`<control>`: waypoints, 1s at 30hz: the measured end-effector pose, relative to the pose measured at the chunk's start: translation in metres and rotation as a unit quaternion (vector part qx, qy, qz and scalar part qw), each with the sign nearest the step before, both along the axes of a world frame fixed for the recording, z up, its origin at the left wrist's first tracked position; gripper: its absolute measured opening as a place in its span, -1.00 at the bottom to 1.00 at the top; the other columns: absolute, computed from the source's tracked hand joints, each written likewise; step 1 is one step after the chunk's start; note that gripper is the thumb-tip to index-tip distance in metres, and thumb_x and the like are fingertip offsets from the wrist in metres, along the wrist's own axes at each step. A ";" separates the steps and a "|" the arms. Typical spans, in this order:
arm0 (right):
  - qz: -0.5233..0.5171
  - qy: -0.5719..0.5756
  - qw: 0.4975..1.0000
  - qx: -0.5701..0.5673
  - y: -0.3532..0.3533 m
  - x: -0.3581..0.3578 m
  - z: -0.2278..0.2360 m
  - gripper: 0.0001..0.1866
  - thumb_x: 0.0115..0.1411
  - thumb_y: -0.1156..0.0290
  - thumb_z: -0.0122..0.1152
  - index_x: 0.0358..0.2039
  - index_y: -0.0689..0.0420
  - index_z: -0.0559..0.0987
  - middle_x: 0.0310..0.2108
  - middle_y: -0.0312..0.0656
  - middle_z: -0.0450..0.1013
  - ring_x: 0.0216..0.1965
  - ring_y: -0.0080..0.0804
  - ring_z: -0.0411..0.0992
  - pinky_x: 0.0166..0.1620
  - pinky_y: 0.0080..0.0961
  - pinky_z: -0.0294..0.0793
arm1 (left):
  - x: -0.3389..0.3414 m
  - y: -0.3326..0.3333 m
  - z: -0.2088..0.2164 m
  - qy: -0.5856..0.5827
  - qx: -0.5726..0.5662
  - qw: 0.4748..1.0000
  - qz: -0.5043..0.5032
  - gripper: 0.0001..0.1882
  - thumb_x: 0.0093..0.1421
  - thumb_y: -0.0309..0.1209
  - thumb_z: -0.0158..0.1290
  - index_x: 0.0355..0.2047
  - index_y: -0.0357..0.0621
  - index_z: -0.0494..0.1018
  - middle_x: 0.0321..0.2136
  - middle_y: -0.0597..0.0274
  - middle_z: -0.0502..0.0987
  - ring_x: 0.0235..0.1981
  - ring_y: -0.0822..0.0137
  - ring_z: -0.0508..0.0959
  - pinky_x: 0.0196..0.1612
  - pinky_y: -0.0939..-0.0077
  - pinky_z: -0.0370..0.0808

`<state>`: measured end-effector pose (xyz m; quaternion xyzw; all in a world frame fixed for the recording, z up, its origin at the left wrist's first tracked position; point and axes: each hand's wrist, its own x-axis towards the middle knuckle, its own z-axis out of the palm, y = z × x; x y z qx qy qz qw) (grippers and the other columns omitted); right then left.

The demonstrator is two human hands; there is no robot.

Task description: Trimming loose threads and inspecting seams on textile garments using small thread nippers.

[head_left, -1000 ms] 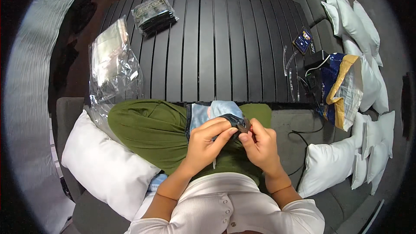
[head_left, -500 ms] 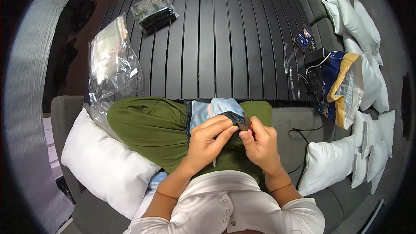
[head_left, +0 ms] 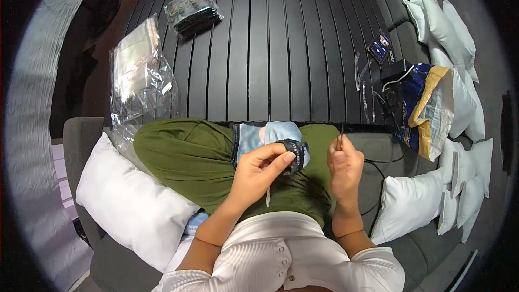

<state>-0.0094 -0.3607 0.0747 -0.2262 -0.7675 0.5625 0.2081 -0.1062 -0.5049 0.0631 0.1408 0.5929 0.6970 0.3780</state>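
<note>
Across my lap lies a light blue cloth piece [head_left: 250,136] with dark edging. My left hand [head_left: 258,172] pinches the bunched dark edge [head_left: 295,154] of this cloth between thumb and forefinger. Pale marks or stitches show along that edge. To the right, apart from the cloth, my right hand [head_left: 346,170] is closed in a pinch on a thin dark pointed object [head_left: 340,140]. It sticks up past the fingertips; its kind is too small to make out. Both hands hover over my green trousers [head_left: 178,154].
Ahead stands a black slatted table [head_left: 259,48] with a bagged stack of dark items [head_left: 193,13], a clear plastic bag [head_left: 141,70], a phone [head_left: 380,47] and clear strips [head_left: 365,94]. A blue-and-yellow bag [head_left: 427,108] sits right. White pillows [head_left: 132,200] lie on both sides.
My right hand has moved right, away from the cloth edge, taking the thin pointed object with it. My left hand stays in place, and more of the dark edge now shows.
</note>
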 end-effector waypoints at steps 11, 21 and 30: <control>0.012 0.161 0.982 -0.097 -0.020 -0.008 -0.004 -0.66 -0.09 0.67 0.12 -0.56 0.07 0.12 -0.39 0.00 0.38 -0.65 -0.73 0.09 -0.48 -0.81 0.17 | 0.001 0.005 0.003 -0.186 0.090 0.978 0.006 -0.88 0.05 -0.53 0.03 -0.36 -0.24 0.39 -0.53 0.39 0.41 -0.57 0.67 0.31 -0.55 0.83 0.21; -0.006 0.154 0.988 0.014 -0.027 -0.006 -0.002 -0.67 -0.04 0.69 0.13 -0.64 0.14 0.14 -0.40 -0.01 0.43 -0.58 -0.65 0.33 -0.53 -0.75 0.35 | 0.009 0.010 -0.008 -0.153 0.132 0.979 0.029 -0.82 0.05 -0.60 0.02 -0.29 -0.27 0.36 -0.41 0.30 0.44 -0.33 0.55 0.44 -0.29 0.76 0.37; 0.005 0.146 0.989 -0.033 -0.025 -0.009 -0.002 -0.69 -0.01 0.69 0.09 -0.62 0.13 0.14 -0.42 -0.05 0.42 -0.57 -0.68 0.27 -0.49 -0.78 0.29 | -0.005 0.006 0.006 0.391 -0.069 0.916 0.056 -0.52 -0.17 -0.45 0.18 -0.16 -0.18 0.38 -0.20 0.19 0.32 -0.31 0.38 0.29 -0.18 0.49 0.25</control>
